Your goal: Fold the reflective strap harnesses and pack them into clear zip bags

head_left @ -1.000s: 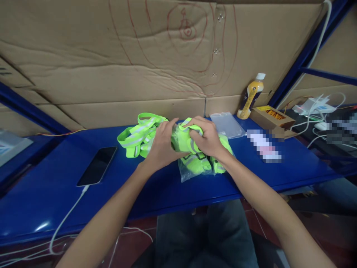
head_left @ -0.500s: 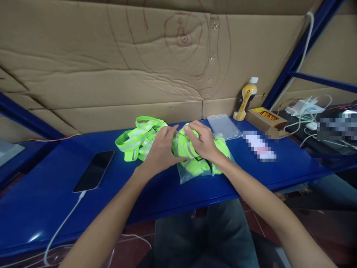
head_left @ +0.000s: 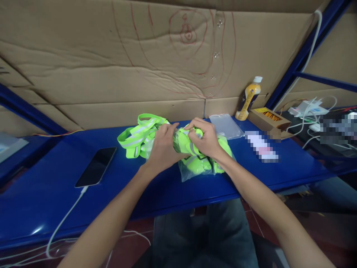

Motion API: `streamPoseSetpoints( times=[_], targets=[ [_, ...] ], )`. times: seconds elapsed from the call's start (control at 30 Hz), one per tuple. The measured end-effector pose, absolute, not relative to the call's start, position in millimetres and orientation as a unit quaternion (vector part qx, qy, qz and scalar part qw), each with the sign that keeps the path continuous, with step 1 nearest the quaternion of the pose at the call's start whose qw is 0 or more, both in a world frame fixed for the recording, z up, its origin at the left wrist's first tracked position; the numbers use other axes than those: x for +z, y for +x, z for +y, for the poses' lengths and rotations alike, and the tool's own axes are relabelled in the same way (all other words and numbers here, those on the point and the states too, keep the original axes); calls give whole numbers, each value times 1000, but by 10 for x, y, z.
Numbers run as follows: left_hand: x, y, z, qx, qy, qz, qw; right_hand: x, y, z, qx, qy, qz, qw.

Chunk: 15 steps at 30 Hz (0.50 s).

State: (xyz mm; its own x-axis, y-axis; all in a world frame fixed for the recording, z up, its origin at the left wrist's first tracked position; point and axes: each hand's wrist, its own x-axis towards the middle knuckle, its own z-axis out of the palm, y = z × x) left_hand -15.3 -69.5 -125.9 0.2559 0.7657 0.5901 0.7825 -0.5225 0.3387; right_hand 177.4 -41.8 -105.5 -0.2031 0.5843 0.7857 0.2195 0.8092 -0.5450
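Compared with half a second ago, the right hand (head_left: pixel 208 138) shows more of the neon-green, grey-striped fabric roll (head_left: pixel 184 143) between thumb and fingers, which grasp it. The left hand (head_left: pixel 165 147) curves around the roll's left side, how firmly I cannot tell. The roll remains between both grips, so this seems adjusting, not carrying.

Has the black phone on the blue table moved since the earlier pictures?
No. Against the cardboard wall, the phone shows no visible shift on the blue table.
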Motion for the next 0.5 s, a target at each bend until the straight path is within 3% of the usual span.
streamPoseSetpoints(
  times=[0.27,0.5],
  targets=[
    [-1230,-118,-757,-369,-798,-475,15,-1035,1864,-359,263,-217,-797,498],
    [-1273,-198,-684,-392,-791,-467,46,-1083,1884,-334,239,-234,-761,556]
  ],
)
